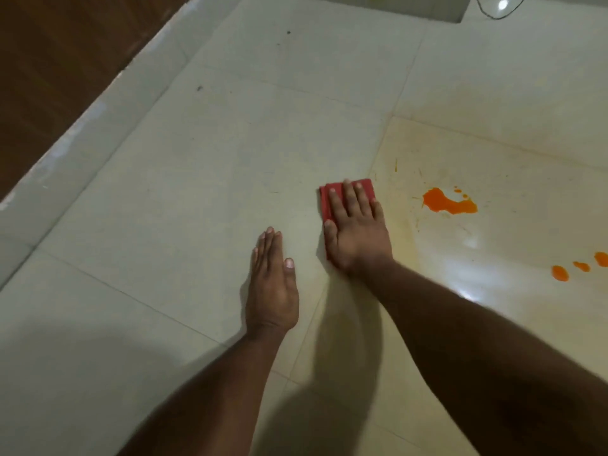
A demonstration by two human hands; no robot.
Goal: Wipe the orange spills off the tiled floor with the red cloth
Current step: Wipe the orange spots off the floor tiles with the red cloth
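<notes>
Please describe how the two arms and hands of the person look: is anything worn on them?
Both forearms are bare up to the frame edge: no sleeves, gloves, watch or bracelets are visible. The left hand and the right hand show no rings. The fingernails are short and look unpainted.

One red cloth (332, 205) — two hands — four orange spills (449, 202).
</notes>
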